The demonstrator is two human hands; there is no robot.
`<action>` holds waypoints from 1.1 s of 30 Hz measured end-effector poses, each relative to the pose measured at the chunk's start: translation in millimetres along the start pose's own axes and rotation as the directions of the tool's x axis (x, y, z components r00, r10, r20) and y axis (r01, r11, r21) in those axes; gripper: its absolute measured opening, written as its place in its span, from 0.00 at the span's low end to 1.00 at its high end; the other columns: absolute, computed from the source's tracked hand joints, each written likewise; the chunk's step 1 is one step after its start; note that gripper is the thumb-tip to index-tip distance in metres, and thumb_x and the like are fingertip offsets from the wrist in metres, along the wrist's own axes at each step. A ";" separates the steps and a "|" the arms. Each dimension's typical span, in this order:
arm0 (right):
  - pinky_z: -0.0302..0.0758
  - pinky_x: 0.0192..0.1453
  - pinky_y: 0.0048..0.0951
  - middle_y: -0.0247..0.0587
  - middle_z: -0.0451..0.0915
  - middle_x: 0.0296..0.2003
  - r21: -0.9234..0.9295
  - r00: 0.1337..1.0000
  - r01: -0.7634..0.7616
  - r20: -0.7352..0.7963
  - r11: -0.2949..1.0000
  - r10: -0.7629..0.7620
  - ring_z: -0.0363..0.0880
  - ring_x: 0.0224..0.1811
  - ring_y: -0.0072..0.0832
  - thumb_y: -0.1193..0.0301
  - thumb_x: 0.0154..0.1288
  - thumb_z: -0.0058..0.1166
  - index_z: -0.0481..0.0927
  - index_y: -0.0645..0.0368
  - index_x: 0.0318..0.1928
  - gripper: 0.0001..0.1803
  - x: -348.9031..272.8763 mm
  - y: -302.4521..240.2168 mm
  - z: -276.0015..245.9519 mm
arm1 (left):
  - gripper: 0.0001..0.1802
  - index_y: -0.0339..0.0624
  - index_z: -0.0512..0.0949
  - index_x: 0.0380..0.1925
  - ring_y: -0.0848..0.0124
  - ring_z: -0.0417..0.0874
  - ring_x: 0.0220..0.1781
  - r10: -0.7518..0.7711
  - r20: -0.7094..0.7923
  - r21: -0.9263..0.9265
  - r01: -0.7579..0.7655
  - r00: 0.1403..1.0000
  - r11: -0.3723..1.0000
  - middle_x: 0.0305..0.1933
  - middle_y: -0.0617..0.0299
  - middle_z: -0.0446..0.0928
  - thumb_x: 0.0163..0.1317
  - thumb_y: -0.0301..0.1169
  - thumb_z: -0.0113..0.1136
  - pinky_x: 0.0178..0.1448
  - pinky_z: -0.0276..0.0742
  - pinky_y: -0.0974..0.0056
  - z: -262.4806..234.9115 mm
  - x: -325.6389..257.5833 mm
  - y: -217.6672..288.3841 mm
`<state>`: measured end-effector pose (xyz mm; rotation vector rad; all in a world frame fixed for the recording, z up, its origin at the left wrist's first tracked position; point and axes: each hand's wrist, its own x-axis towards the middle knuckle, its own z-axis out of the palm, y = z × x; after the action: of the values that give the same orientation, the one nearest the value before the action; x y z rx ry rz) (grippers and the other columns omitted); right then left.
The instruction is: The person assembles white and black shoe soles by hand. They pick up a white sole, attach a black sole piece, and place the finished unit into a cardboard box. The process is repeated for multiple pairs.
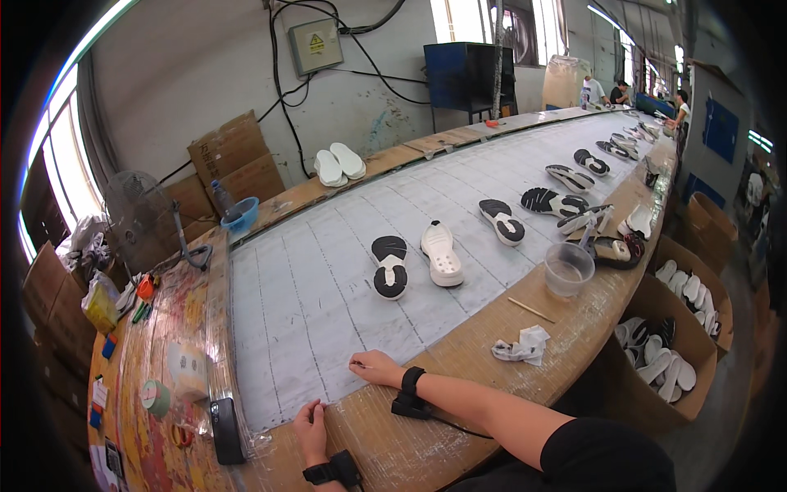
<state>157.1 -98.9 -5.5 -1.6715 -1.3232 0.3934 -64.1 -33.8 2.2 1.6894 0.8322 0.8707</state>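
My right hand [377, 368] rests at the near edge of the white lined belt [328, 279], its fingers closed. A thin sliver shows at the fingertips, too small to name. Closer to me, my left hand [311, 428] is curled at the belt's corner, with a small dark spot between thumb and fingers that I cannot make out. Ahead of both hands lie a black-and-white shoe sole [389, 267] and a white sole [442, 255]. More soles, among them a black-and-white one [502, 222], trail off along the belt to the far right.
On the wooden edge stand a clear plastic tub [567, 271], a thin stick [531, 309] and crumpled tissue [525, 346]. A black phone [227, 430] and green tape roll [156, 397] lie left. White soles [339, 164] sit behind the belt. Cardboard boxes [697, 361] hold soles at right.
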 end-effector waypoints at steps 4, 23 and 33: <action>0.71 0.35 0.38 0.48 0.78 0.27 0.003 1.000 0.010 -0.005 1.000 -0.010 0.76 0.31 0.44 0.64 0.56 0.46 0.77 0.60 0.32 0.13 0.4 2.9 0.2 | 0.10 0.31 0.76 0.37 0.73 0.77 0.35 0.014 -0.004 -0.014 -0.014 1.000 1.000 0.32 0.58 0.79 0.58 0.25 0.51 0.43 0.71 0.71 0.9 0.9 -0.1; 0.70 0.35 0.40 0.50 0.77 0.26 -0.007 1.000 -0.014 0.004 1.000 0.014 0.75 0.32 0.46 0.63 0.57 0.45 0.77 0.60 0.31 0.13 0.0 -1.1 -0.8 | 0.10 0.30 0.75 0.37 0.73 0.77 0.36 0.007 -0.003 -0.001 -0.007 1.000 1.000 0.33 0.57 0.79 0.58 0.26 0.52 0.43 0.71 0.71 -0.2 -0.3 1.6; 0.71 0.29 0.35 0.48 0.77 0.23 -0.059 0.996 0.070 -0.042 0.996 -0.073 0.76 0.25 0.40 0.66 0.63 0.42 0.73 0.62 0.33 0.12 -2.2 8.9 2.1 | 0.10 0.30 0.76 0.37 0.73 0.78 0.36 0.000 -0.014 0.020 0.000 1.000 1.000 0.34 0.56 0.79 0.58 0.26 0.52 0.44 0.72 0.71 3.8 -3.7 13.0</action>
<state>160.0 -99.7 -14.4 -1.6655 -1.3689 0.2767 -61.1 -41.9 13.3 1.7027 0.8531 0.8780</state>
